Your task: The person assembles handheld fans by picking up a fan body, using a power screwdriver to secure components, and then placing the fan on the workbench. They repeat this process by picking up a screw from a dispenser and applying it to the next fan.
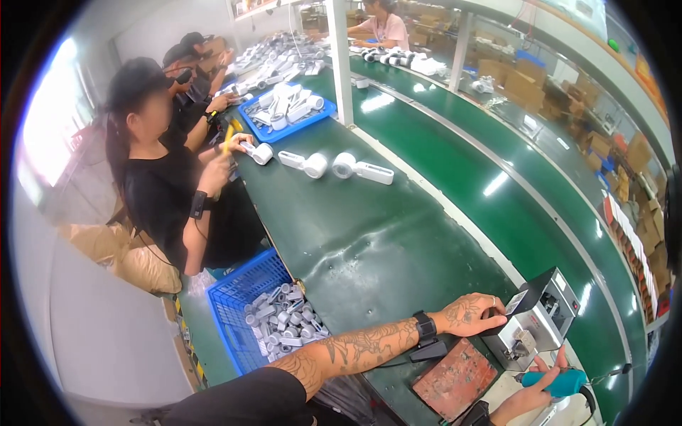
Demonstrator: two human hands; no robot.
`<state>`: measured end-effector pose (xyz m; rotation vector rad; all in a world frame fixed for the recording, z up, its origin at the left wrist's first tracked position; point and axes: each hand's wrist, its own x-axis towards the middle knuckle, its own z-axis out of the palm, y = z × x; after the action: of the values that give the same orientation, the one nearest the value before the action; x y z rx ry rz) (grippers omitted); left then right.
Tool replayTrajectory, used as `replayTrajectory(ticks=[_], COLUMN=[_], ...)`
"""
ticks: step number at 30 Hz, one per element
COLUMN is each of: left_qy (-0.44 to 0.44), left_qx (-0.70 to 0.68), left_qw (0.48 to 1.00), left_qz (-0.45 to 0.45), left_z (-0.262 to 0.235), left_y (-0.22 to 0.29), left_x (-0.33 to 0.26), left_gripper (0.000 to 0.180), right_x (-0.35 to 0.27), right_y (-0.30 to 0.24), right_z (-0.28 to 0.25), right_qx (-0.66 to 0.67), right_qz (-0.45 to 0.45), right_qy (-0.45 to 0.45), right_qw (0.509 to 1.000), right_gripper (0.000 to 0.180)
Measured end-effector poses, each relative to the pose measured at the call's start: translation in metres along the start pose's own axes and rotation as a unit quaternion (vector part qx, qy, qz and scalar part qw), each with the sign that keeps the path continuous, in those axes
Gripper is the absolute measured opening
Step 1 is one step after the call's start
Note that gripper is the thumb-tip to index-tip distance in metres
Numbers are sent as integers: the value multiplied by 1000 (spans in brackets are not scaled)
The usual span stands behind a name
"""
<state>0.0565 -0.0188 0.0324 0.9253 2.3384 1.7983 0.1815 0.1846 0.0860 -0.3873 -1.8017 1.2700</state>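
My left hand (470, 314) is against the near left side of a small metal screw feeder (533, 319) with a black top, its fingers bent over the edge. Beside the feeder's near end, my right hand (534, 394) holds a teal electric screwdriver (565, 383), its fingers partly spread around the body. A worn reddish block (455, 380) lies on the bench just below my left wrist. Under my right hand a whitish piece is partly hidden, and I cannot make out what it is.
A blue basket (231, 312) of grey-white parts stands left of my forearm. Ahead lie white handheld fan bodies (364, 169) and a blue tray (295, 126) of more. On the left a co-worker (170, 170) holds a yellow tool. A green conveyor (462, 170) runs along the right.
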Motion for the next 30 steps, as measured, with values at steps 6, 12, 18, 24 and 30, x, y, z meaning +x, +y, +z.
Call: replayTrajectory(ticks=[6,12,18,24,30], left_qy=[4,3,3,-1,-6], left_qx=[4,1,7,-1,-2], left_qw=[1000,1000,1000,1000,1000], left_qz=[10,1,2,-5,0], left_z=[1,0,-1,0,-1], left_y=[-1,2,2,2,1], left_x=[0,0,0,0,1], left_gripper=[39,39,40,39,39], right_x=[4,6,-1,-6,-3], right_y=[38,46,32,6,6], right_z=[-17,-20,-13,-3,-3], right_qx=[-10,-13,-52,-38,-42], right_qz=[40,48,69,50,27], right_qy=[3,-13,18,33,18], right_qw=[999,999,996,997,999], right_gripper=[42,43,48,51,51])
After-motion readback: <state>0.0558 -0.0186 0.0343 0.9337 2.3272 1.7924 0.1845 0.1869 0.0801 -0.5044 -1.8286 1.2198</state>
